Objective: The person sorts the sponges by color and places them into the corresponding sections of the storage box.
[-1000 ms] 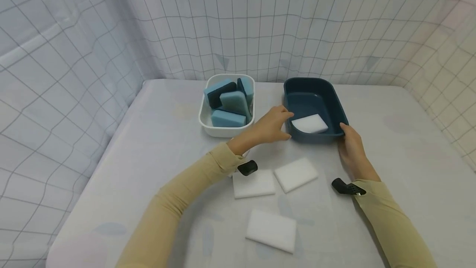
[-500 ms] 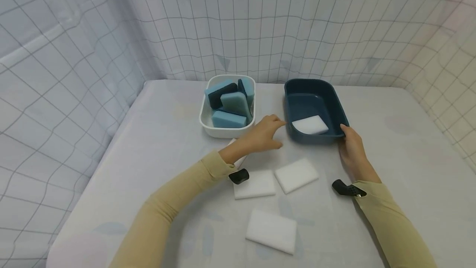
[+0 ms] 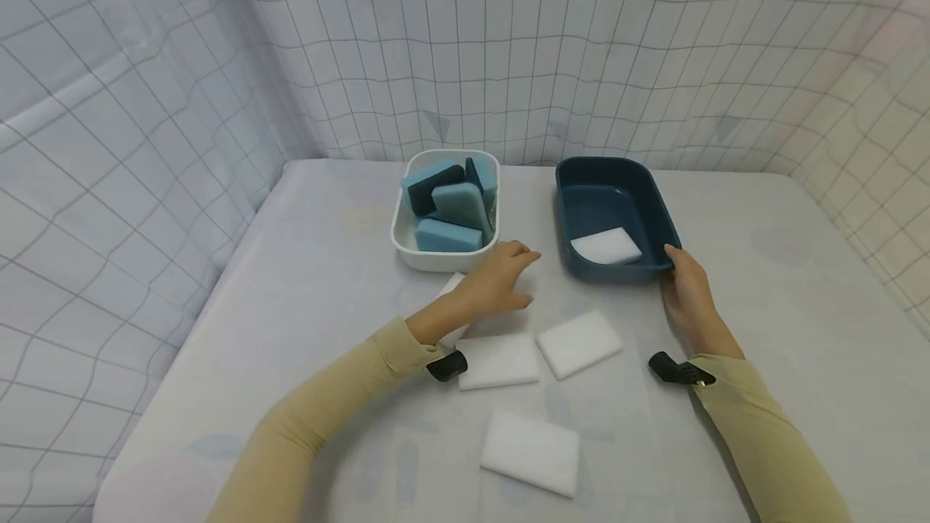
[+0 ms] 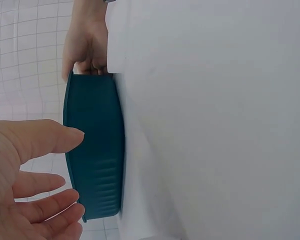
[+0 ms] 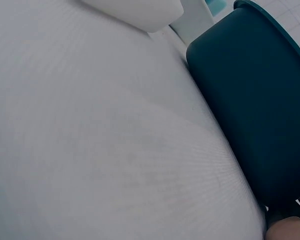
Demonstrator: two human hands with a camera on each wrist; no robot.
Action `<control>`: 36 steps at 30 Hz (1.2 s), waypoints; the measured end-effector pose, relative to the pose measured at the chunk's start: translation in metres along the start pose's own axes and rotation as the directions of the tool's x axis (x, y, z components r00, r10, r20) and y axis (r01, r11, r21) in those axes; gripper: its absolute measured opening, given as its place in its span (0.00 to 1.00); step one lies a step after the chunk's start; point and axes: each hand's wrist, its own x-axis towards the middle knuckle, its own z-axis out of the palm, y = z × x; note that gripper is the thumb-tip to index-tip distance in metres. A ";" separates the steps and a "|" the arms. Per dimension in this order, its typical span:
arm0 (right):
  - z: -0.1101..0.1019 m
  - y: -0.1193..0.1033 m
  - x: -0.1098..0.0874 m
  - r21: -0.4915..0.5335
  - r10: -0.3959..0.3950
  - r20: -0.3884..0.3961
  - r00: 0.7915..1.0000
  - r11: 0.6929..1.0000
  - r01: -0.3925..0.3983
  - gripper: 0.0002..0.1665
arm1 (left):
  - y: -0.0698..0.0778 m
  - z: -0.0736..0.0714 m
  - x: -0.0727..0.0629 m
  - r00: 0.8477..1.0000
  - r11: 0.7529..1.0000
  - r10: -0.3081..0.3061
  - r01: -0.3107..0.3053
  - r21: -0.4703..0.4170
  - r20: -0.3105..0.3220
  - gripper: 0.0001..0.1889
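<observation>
My left hand [image 3: 488, 285] hovers over the table with nothing in its parted fingers, left of the dark teal bin [image 3: 617, 180]. Beneath it lies a white sponge [image 3: 452, 285], mostly covered by the hand and wrist. In the head view my right hand [image 3: 690, 293] grips the bin's near right corner, thumb on the rim. One white sponge [image 3: 606, 246] lies flat inside the bin, at its near end. Nearer me on the table are more white sponges: one left [image 3: 498, 361], one tilted beside it [image 3: 579, 344], and one closest [image 3: 530, 452].
A white bin [image 3: 445, 259] stands left of the teal one, heaped with several blue sponges [image 3: 448, 236] with dark scouring sides. Both stand near the table's far edge. Grid-patterned curtains [image 3: 494, 63] rise behind and along the sides.
My left hand has drawn back from the teal bin's near left side, moving left and toward me, over the partly hidden sponge. The right hand has stayed on the bin's corner.
</observation>
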 end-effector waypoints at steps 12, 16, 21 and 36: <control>0.001 0.001 0.000 0.012 0.010 -0.027 1.000 1.000 -0.010 0.42 | -0.009 0.007 -0.020 0.999 1.000 0.001 -0.001 0.002 -0.043 0.32; 0.000 0.001 0.000 0.024 0.013 -0.033 0.999 1.000 -0.012 0.43 | -0.011 0.009 -0.026 0.999 1.000 -0.002 0.003 0.026 -0.051 0.32; 0.000 0.001 0.000 0.019 0.016 -0.028 0.999 1.000 -0.015 0.43 | -0.016 0.011 -0.035 0.998 0.999 -0.019 0.021 0.034 -0.061 0.31; 0.000 0.002 0.001 0.012 0.006 -0.027 1.000 1.000 -0.005 0.43 | -0.028 0.007 -0.063 0.988 0.995 -0.097 0.100 0.014 -0.116 0.31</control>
